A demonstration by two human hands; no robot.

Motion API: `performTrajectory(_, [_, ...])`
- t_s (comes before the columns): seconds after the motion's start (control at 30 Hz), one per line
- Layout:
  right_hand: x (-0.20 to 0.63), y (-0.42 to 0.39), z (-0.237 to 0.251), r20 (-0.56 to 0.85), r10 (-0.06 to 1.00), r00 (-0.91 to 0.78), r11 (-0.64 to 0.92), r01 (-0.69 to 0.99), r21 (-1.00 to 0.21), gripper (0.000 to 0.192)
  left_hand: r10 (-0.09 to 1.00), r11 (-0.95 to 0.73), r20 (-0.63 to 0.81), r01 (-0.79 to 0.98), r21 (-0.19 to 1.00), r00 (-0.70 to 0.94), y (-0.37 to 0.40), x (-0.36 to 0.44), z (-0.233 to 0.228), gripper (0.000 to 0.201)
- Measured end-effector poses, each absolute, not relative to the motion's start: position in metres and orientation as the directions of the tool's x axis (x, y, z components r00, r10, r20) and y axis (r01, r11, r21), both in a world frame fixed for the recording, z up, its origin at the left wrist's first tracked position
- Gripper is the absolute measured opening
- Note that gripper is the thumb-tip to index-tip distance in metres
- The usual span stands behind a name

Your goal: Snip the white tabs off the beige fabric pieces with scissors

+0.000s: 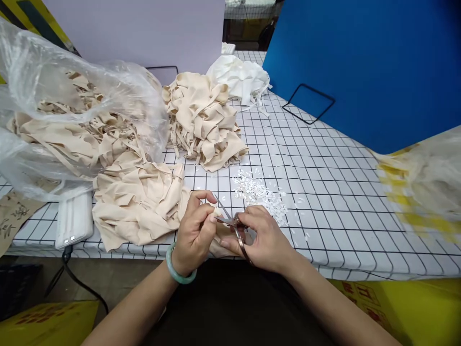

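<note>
Gridded table (pixel 324 192); left hand (pixel 196 230) pinches beige fabric (pixel 140 206), right hand (pixel 264 238) grips scissors (pixel 234 226), blades half hidden

My right hand (pixel 264 238) hides the handles of the snips (pixel 232 223), and my left fingers (pixel 201 211) cover whatever they pinch at the blades. The bag (pixel 428 178) on the right is blurred and cut off by the edge. Bag (pixel 21 62) on the left is cut off too.

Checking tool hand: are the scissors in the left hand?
No, the right hand holds the scissors; the left hand pinches beige fabric.
</note>
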State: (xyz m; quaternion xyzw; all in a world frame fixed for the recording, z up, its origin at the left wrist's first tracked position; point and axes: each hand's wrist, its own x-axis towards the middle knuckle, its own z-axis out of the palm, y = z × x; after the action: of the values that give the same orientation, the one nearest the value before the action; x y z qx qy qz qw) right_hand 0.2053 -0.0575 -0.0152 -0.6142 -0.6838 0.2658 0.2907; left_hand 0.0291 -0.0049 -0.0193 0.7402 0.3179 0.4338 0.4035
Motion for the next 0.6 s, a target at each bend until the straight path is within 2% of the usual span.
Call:
performTrajectory(0.27, [0.21,-0.0596,-0.0123,0.019,0.996,-0.084,0.07,0.662,-0.746,0.054,0.769,-0.549,0.459,0.093,0.83,0.445,-0.0074,0.0342,-0.0215,0.023])
performTrajectory(0.6, [0.2081,-0.0571,-0.0093,0.039,0.996,-0.076,0.079,0.651,-0.755,0.057,0.765,-0.554,0.466,0.084,0.829,0.446,-0.0082,0.0366,-0.0234,0.023])
